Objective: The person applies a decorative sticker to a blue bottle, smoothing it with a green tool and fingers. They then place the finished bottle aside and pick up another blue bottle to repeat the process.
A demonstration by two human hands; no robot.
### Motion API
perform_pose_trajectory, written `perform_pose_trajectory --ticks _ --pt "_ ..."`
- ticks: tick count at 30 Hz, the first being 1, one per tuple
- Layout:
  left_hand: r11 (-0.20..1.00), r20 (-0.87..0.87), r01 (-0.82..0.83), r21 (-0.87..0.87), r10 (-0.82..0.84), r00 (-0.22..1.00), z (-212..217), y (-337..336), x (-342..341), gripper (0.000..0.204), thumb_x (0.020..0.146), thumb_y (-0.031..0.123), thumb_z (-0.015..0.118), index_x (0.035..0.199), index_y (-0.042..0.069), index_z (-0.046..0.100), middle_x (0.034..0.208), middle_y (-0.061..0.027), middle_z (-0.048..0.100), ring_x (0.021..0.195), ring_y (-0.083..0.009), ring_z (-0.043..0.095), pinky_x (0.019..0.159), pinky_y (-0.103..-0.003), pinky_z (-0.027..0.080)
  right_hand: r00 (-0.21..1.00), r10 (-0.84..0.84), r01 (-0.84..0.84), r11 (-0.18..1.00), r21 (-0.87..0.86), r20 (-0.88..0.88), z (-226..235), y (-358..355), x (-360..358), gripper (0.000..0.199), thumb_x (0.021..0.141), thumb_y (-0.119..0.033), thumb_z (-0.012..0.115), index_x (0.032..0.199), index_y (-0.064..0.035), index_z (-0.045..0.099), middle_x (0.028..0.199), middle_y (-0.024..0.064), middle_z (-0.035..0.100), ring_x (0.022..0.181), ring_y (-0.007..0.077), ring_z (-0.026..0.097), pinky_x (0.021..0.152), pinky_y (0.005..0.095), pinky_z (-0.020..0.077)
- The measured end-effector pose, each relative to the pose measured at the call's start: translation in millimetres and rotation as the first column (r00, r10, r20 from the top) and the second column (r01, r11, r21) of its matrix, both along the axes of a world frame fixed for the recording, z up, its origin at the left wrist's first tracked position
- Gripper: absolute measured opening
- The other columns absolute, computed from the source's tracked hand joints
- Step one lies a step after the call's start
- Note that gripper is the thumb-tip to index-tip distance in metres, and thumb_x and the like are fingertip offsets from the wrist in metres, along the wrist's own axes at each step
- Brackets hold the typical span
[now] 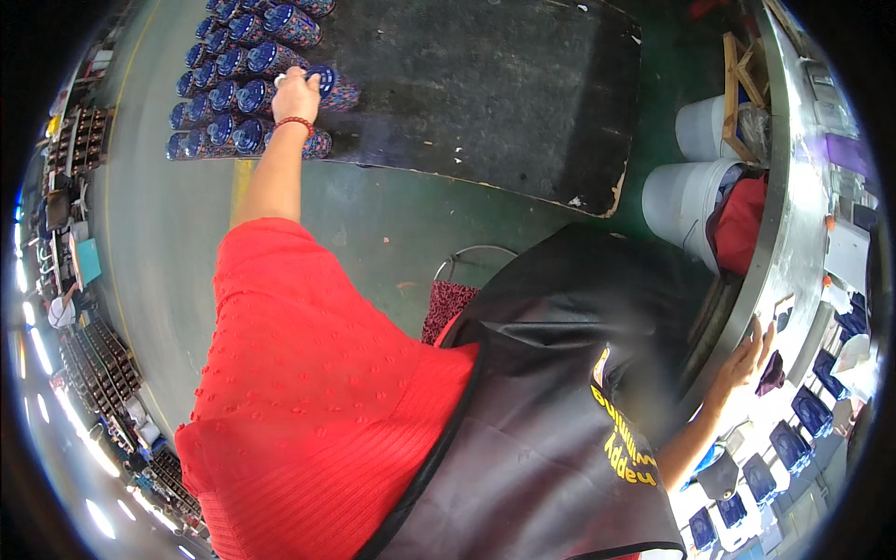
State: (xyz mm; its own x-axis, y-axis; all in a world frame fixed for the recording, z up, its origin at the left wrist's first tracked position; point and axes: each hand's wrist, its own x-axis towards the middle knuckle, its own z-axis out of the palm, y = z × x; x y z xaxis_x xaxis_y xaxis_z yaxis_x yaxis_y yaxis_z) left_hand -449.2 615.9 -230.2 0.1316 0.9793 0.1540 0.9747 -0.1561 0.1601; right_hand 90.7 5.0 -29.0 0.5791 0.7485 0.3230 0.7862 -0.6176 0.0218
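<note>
At the upper left, my left hand [297, 97] reaches out over the dark table with its fingers closed at the lid of a patterned tumbler [338, 91]. That tumbler stands at the right end of a row, and its lid is dark blue. Beside it, several matching tumblers [250, 98] are packed in rows along the table's left end. My right hand [749, 355] lies far off to the right on the edge of a shiny workbench [789, 201], fingers stretched out and holding nothing. A small dark flat item [784, 315] rests just beyond its fingertips.
The black tabletop [467, 89] has worn edges. White buckets [677, 201] stand between it and the workbench, one holding red cloth [744, 224]. A stool with a patterned cover [446, 313] is near me. Dark blue pieces [791, 446] lie in rows on the right.
</note>
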Motion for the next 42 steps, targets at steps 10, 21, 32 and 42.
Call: perform_pose_trajectory --ticks 10,21,32,42 --pt "0.965 -0.050 -0.261 -0.040 0.259 0.965 -34.1 38.1 -41.5 0.046 0.094 0.038 0.067 0.120 0.001 0.063 0.116 -0.0256 0.069 0.109 -0.0412 0.068 0.093 -0.050 0.055 0.999 0.004 -0.001 0.998 0.058 -0.043 -15.4 -20.8 20.0 0.037 0.104 -0.003 0.047 0.136 -0.0097 0.063 0.150 0.0168 0.053 0.136 0.0323 0.052 0.107 0.0401 0.0439" --pt "0.962 -0.280 -0.255 -0.100 0.219 0.935 -39.2 56.8 -58.7 0.059 0.097 0.048 0.060 0.124 -0.004 0.062 0.123 -0.0256 0.068 0.113 -0.0438 0.067 0.097 -0.051 0.053 0.998 -0.042 0.047 0.992 0.115 -0.051 14.9 -11.9 -19.2 0.037 0.101 0.005 0.045 0.130 -0.0084 0.063 0.151 0.0157 0.052 0.131 0.0276 0.056 0.094 0.0320 0.0496" --pt "0.939 0.112 0.311 0.143 -0.328 0.938 -47.0 -39.5 176.3 0.050 0.095 0.034 0.069 0.132 0.002 0.060 0.132 -0.0204 0.063 0.124 -0.0398 0.056 0.108 -0.051 0.041 0.972 -0.201 0.234 0.883 0.406 -0.122 111.7 -68.8 -111.5 0.038 0.089 0.013 0.054 0.121 -0.0057 0.064 0.133 0.0160 0.062 0.120 0.0355 0.062 0.100 0.0389 0.0496" --pt "-0.190 0.590 0.918 0.347 -0.717 -0.371 190.2 -401.1 452.6 0.030 0.093 0.011 0.065 0.121 0.001 0.067 0.123 -0.0202 0.065 0.115 -0.0400 0.059 0.103 -0.050 0.045 0.676 -0.501 0.708 0.236 0.666 -0.541 160.1 -288.5 101.4 0.041 0.098 -0.028 0.066 0.135 -0.0082 0.063 0.129 0.0071 0.064 0.106 0.0147 0.063 0.078 0.0299 0.0562"
